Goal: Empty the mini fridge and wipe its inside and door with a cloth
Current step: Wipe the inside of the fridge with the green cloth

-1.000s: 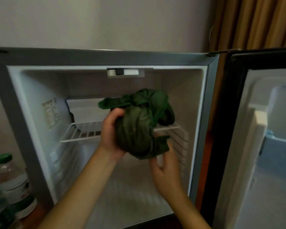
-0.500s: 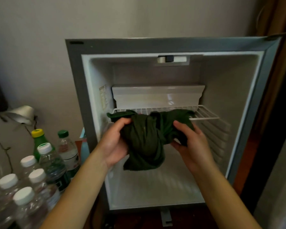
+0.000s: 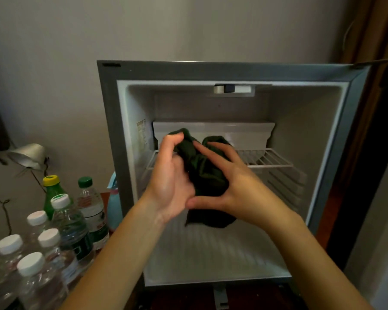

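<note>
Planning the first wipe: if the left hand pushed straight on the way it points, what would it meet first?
Likely the front edge of the wire shelf, the cloth in the left hand touching first; depth is unclear.

I count seven bottles — five white-capped, one green-capped, one yellow-capped — one cloth, one fridge, and two hands: my left hand, right hand.

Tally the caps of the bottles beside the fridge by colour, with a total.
White caps: 5
Yellow cap: 1
Green cap: 1
Total: 7
</note>
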### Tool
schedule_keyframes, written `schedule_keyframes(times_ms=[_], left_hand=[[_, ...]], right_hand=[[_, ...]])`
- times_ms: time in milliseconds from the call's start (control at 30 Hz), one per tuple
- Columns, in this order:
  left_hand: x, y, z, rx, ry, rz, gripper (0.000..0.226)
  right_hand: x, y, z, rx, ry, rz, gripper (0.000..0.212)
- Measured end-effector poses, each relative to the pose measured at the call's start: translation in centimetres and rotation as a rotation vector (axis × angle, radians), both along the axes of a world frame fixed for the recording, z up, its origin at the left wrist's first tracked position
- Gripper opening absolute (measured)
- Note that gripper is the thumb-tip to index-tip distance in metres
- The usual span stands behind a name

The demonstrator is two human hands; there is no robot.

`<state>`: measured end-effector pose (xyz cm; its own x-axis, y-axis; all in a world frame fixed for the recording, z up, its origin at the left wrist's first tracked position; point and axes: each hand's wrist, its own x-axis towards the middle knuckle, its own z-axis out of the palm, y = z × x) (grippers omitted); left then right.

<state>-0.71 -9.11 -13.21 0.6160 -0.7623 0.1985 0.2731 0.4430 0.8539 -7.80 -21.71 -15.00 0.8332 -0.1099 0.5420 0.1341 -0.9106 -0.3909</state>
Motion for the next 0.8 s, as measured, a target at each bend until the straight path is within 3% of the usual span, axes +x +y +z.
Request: schedule_keyframes(times_ms=[100,200,300,400,533,667,800], left_hand=[[1.7,-0.7,0.6,0.087,-0.135,-0.035,0.066],[3.4,-2.6,1.6,0.279,-0.375,0.172,0.05],[6.1,-4.3,0.7,0.476,-0.814,0.547,0.051],[8.2,-4.9,-1.6,0.688,-1.275,0.826,0.042],[8.2,-5.2,-3.4,0.916,-1.627,0.962,0.056],[8.4,-4.3,-4.0,0.965,-1.796,0.868,0.084],[9.3,-4.7,-4.6,0.889,-1.874,0.926,0.059]], right_hand=[[1.6,-1.4,-0.9,0.073,-0.221,0.005,0.092],[2.1,-2.4,-1.0,0.266,-0.426,-0.025,0.068],[2.0,-6.1,0.8,0.642,-0.55,-0.148,0.048],[2.4,-8.7,3.2,0.672,-0.664,-0.389,0.067],[5.8,-9.7,5.3,0.531,-0.571,-0.602,0.051],[9.4,-9.3,6.8,-0.01,-0.128,-0.776,0.043],[13.0,-5.4,7.3,-0.468,-0.159,-0.555,0.037]])
